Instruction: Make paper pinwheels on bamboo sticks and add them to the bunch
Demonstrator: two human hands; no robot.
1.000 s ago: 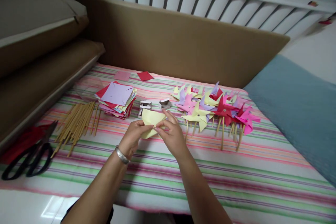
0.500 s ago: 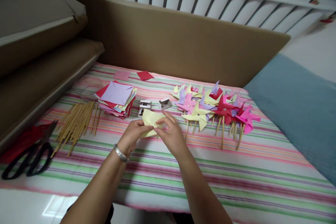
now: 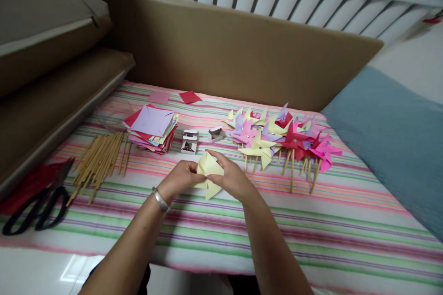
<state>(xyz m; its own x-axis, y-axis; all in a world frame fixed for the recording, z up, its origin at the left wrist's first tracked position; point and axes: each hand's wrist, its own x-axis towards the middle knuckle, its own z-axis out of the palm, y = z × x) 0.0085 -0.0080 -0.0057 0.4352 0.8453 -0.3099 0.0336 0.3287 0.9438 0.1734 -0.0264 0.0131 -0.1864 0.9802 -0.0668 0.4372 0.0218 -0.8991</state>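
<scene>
A pale yellow paper piece (image 3: 208,174), partly folded into pinwheel points, is pinched between both my hands above the striped cloth (image 3: 311,221). My left hand (image 3: 180,179), with a silver bangle on the wrist, grips its left side with closed fingers. My right hand (image 3: 231,176) holds its right side, thumb and fingers pressed on the paper. Just beyond my hands lie a small white box of pins (image 3: 189,141) and a second small box (image 3: 216,134).
A stack of coloured paper squares (image 3: 152,128) and a bundle of wooden sticks (image 3: 100,161) lie to the left. Black scissors (image 3: 34,207) rest at the far left. Several finished pinwheels (image 3: 280,140) lie to the right. A blue cushion (image 3: 391,143) borders the right side.
The yellow paper has been folded further and lowered slightly toward me; both hands have shifted a little with it. Everything else stays put.
</scene>
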